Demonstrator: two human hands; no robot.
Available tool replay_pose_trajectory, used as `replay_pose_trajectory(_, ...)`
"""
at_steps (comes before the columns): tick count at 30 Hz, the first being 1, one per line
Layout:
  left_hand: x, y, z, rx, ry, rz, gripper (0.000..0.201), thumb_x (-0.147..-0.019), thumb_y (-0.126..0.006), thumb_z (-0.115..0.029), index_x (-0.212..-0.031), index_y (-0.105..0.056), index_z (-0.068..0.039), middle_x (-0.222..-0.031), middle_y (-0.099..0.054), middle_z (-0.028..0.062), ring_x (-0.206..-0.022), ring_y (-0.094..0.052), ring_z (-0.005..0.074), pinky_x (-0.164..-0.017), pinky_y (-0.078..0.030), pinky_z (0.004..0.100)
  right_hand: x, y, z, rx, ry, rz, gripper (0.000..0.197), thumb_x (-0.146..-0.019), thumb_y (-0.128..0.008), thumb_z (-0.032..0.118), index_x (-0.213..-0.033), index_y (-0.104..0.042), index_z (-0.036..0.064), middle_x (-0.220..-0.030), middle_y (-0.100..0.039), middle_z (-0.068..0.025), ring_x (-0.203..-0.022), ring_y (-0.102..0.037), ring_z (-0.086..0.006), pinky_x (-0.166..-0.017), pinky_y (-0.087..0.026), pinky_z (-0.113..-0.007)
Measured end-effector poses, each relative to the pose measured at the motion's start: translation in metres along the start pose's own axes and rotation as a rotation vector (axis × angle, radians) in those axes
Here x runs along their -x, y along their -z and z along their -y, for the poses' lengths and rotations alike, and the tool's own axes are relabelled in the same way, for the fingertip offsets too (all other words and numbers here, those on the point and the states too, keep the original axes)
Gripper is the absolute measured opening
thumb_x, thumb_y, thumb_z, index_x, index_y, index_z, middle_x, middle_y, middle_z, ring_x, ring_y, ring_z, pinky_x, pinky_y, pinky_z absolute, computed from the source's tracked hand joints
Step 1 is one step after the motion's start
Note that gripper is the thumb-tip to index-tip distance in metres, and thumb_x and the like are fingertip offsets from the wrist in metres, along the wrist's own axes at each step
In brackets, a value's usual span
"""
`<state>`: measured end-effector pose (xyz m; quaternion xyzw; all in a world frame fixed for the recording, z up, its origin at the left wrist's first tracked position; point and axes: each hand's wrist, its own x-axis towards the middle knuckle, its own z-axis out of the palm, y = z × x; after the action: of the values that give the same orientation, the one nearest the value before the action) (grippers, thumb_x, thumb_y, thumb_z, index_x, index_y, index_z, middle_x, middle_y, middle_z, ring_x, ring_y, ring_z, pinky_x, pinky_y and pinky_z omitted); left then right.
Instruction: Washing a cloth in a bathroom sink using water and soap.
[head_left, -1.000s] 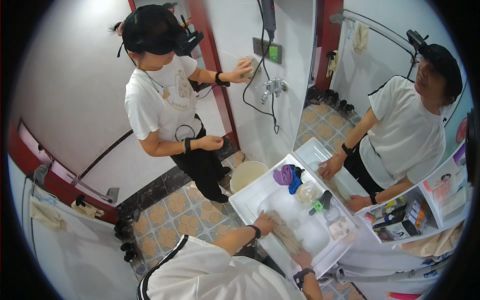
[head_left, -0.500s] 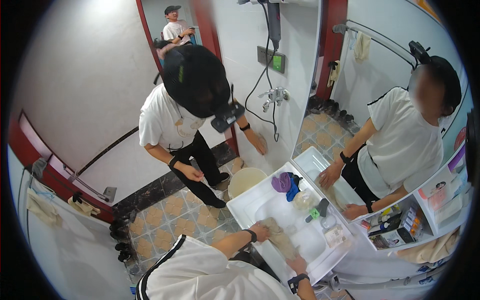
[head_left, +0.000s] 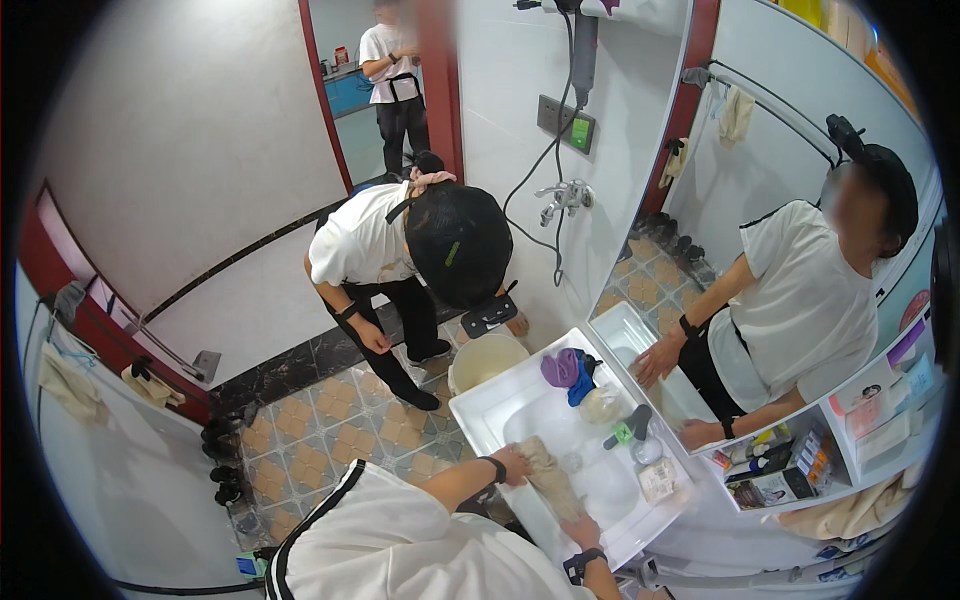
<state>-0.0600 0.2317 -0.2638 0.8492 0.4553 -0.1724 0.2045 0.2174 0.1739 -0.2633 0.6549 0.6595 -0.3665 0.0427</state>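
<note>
A beige wet cloth (head_left: pixel 549 477) lies stretched along the near rim of the white sink (head_left: pixel 488 398). My left hand (head_left: pixel 512 465) is closed on its far-left end. Farther right along the rim, my right hand (head_left: pixel 580 530) grips the other end, with the fingers partly hidden. Inside the sink are what look like suds. On the sink's back ledge sit a purple scrunched item (head_left: pixel 562 368), a blue cloth (head_left: pixel 584 386), a dark-handled brush with a green label (head_left: pixel 625 430) and a soap packet (head_left: pixel 658 481).
A co-worker (head_left: pixel 458 243) in a white shirt and black cap bends over a cream bucket (head_left: pixel 487 362) left of the sink. Another person (head_left: pixel 393 70) stands in the doorway. A mirror (head_left: pixel 800 270) and a shelf of boxes (head_left: pixel 790 470) flank the sink; a tap (head_left: pixel 566 200) and hanging cord are beyond.
The co-worker has bent lower, head and arm coming down beside the bucket. My view has shifted slightly, showing more of the doorway person. Both my hands stay on the cloth, which has barely moved.
</note>
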Motion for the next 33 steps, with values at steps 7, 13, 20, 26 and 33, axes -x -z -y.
replay_pose_trajectory(7,0.0,-0.002,0.002,0.041,-0.031,-0.003,0.037,-0.076,-0.047,-0.041,-0.106,-0.053,-0.021,-0.11,-0.052,0.0027,-0.11,-0.043,0.0203,-0.095,-0.023,0.0503,0.0,-0.007,-0.004,-0.003,0.038,-0.051,0.065,-0.061,-0.061,0.047,-0.109,-0.049,0.0047,-0.092,-0.059,-0.021,-0.089,-0.056,-0.0346,-0.078,-0.043,-0.04)
replay_pose_trajectory(13,0.0,-0.002,0.004,0.064,-0.047,0.019,0.041,-0.072,-0.051,-0.045,-0.107,-0.052,-0.022,-0.11,-0.052,0.0021,-0.11,-0.043,0.0203,-0.094,-0.023,0.0513,0.001,-0.006,0.001,0.024,0.009,-0.02,0.064,-0.063,-0.06,0.045,-0.11,-0.049,0.0036,-0.095,-0.058,-0.0222,-0.092,-0.055,-0.0349,-0.08,-0.043,-0.039)
replay_pose_trajectory(20,0.003,0.001,0.003,0.054,-0.063,0.012,0.043,-0.071,-0.055,-0.043,-0.109,-0.052,-0.022,-0.111,-0.051,0.0014,-0.112,-0.041,0.0196,-0.093,-0.026,0.0516,-0.002,-0.004,-0.001,0.032,0.003,0.013,0.071,-0.062,-0.06,0.05,-0.111,-0.049,0.0009,-0.104,-0.055,-0.0219,-0.098,-0.052,-0.0334,-0.083,-0.041,-0.038)
replay_pose_trajectory(26,-0.001,0.009,0.02,0.388,-0.054,0.07,0.032,-0.067,-0.058,-0.028,-0.098,-0.059,-0.017,-0.098,-0.059,0.0062,-0.097,-0.053,0.0229,-0.091,-0.03,0.0483,-0.014,0.012,-0.02,0.074,0.115,0.036,0.065,-0.058,-0.065,0.051,-0.096,-0.059,-0.001,-0.086,-0.061,-0.0202,-0.083,-0.059,-0.0324,-0.074,-0.046,-0.036)
replay_pose_trajectory(33,0.003,0.054,0.018,0.193,0.07,-0.279,0.018,-0.071,-0.05,-0.016,-0.087,-0.057,-0.015,-0.087,-0.06,0.0064,-0.087,-0.057,0.0231,-0.076,-0.036,0.0447,0.008,0.079,0.017,-0.135,0.285,-0.218,0.047,-0.06,-0.068,0.045,-0.077,-0.062,0.0015,-0.065,-0.06,-0.0135,-0.062,-0.06,-0.0262,-0.058,-0.045,-0.036)
